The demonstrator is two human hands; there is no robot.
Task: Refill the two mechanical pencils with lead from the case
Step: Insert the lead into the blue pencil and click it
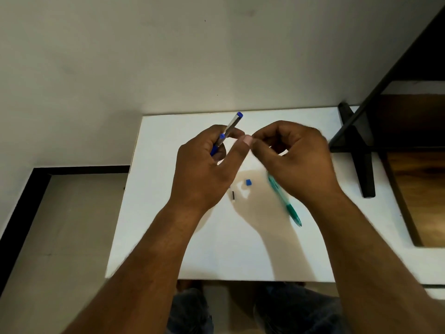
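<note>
Noting left hand (202, 169) gripping blue pencil (231, 124) mid-barrel; right hand (296, 160) pinched, I cannot tell on what. I judge lead brittle: pinch lightly, near one end.

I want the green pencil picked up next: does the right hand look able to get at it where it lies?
Probably yes: the green pencil lies on the table just under the right hand with nothing else over it, though its fingers are pinched together.
</note>
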